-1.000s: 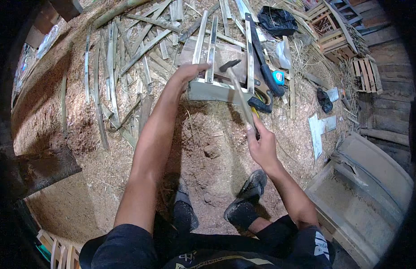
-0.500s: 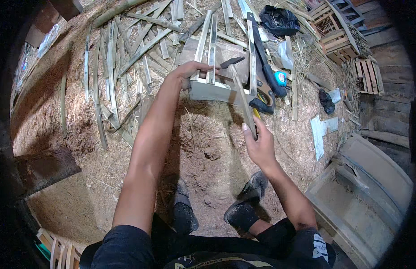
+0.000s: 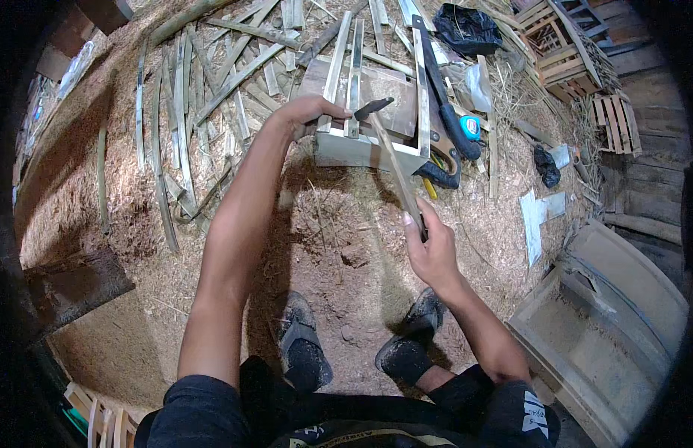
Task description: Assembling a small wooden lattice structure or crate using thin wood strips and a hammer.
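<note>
Wooden frame [image 3: 369,151] sits on the shavings-strewn floor [image 3: 354,201] in front of the person's feet, its near board upright and facing us, with three pale slats [image 3: 336,67] running away from it, two close together at the left and one apart at the right. The left hand [image 3: 310,113] is bent over the left end, its fingers across the leftmost slat and their tips close by the middle one; whether they pinch anything, I cannot tell from where I stand. The right hand [image 3: 434,250] is wrapped firmly round the lower part of a hammer [image 3: 395,166], thumb along the wooden handle, which slants up and to the left. Its dark head is just beside those left fingertips, over the middle slat as I see it, though I cannot make out whether it touches the wood. Beneath the slats shows a flat brownish slab [image 3: 395,86]. Just right of the frame lie a long black tool [image 3: 434,78], a brown-and-black handle [image 3: 449,178] and a turquoise tape measure [image 3: 469,128]. Loose strips of wood [image 3: 178,112] are strewn to the left, a black plastic bag [image 3: 466,30] lies beyond, and slatted crates [image 3: 567,60] stand at the far right.
</note>
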A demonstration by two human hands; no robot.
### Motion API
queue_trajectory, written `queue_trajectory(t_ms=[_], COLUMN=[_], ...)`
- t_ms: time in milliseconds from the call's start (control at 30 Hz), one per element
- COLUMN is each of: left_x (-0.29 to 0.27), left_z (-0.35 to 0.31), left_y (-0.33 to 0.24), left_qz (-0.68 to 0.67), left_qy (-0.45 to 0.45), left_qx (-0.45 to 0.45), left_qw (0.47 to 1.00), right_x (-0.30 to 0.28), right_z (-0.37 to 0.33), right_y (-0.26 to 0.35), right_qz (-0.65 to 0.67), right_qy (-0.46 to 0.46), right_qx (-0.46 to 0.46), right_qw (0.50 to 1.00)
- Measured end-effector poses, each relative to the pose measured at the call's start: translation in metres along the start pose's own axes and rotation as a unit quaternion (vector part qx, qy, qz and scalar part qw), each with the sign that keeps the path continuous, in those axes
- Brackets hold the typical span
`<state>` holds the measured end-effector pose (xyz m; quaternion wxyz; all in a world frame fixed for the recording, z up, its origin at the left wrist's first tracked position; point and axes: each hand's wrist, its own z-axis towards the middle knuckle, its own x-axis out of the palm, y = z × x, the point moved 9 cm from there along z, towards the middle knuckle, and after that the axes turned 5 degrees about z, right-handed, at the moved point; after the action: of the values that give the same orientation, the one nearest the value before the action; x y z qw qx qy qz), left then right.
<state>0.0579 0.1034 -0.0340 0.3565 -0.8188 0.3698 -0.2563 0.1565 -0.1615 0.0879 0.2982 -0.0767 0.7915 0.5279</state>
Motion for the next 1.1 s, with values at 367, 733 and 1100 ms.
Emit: queue_trajectory(t_ms=[367, 733, 1100], left_x=[0.002, 0.005, -0.003], left_z=[0.001, -0.008, 0.01], left_y=[0.014, -0.002, 0.008], left_qz=[-0.051, -0.034, 0.093], left_qy=[-0.036, -0.063, -0.036], left_qx=[0.016, 0.035, 0.03], left_qw=[0.998, 0.997, 0.995], right_x=[-0.014, -0.02, -0.018], right_z=[-0.008, -0.007, -0.008], right_y=[0.028, 0.037, 0.03], right_qz=[-0.07, -0.137, -0.062], right_qy=[0.01, 0.043, 0.015], right_qx=[-0.116, -0.157, -0.12], right_qw=[0.991, 0.977, 0.991])
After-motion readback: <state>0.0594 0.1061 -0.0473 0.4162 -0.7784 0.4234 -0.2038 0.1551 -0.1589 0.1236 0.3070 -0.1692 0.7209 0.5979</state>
